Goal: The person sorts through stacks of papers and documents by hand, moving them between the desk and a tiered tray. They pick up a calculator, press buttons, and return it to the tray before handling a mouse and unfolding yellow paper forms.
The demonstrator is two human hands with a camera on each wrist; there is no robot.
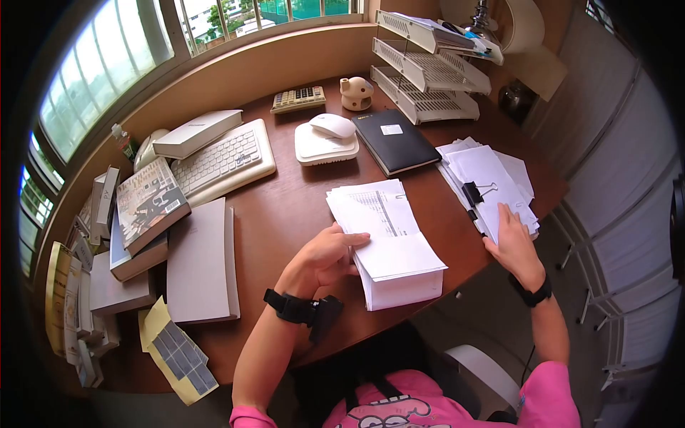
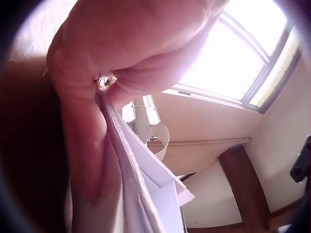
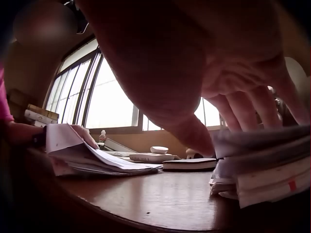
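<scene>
One white printed-paper stack (image 1: 392,244) lying on brown wooden desk (image 1: 271,207), left hand (image 1: 325,255) pinching it, pages (image 1: 404,258) partly folded, leafing seemingly unfinished; straight-fingered right hand (image 1: 514,244) resting on white paper pile (image 1: 492,167), black binder clip (image 1: 472,193) already gripping it.

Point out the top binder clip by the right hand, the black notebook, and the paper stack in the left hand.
Binder clip (image 1: 472,193): head view, on its black body.
Black notebook (image 1: 400,148): head view, on the cover below the white label.
Paper stack (image 1: 402,255): head view, on its blank white top face.
</scene>
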